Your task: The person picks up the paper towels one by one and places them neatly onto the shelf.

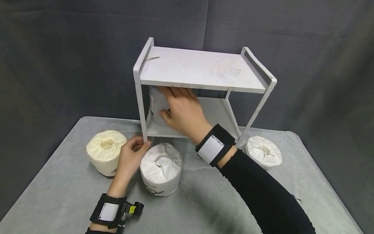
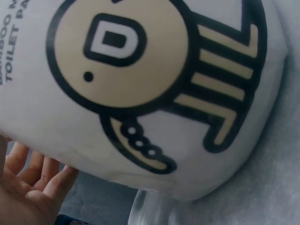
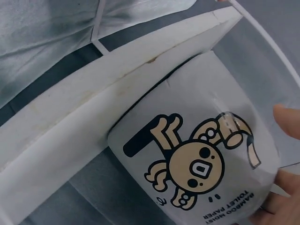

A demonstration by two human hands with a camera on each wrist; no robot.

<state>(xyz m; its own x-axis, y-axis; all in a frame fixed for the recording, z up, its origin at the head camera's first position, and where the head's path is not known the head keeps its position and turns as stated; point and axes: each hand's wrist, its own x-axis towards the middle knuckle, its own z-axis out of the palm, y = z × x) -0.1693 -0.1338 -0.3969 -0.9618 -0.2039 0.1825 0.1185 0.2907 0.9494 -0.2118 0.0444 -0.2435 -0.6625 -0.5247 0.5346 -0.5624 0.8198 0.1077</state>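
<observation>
Ideally, the left hand [image 1: 132, 154] steadies the rack leg [image 1: 140, 105] by pinching it. The right hand [image 1: 185, 112] (thumb spread from fingers) should guide the shelved roll [image 3: 194, 147] squarely.

Finish: smooth and coated, thin and crinkled, matt and cloth-like.
The shelf rack [image 1: 198, 66] carries a smooth white coat, scuffed and stained on top; base material cannot be told. The roll on its lower board [image 3: 197, 164] has a smooth, lightly glossy, printed wrapper resembling plastic film. The front roll [image 1: 160, 169], left roll [image 1: 105, 151] and right roll [image 1: 264, 152] show crinkled, papery tops. The surface [image 1: 73, 195] wears matt grey cloth; the backdrop [image 1: 87, 58], dark creased fabric; the sleeve [image 1: 268, 195], matt black textile.
</observation>
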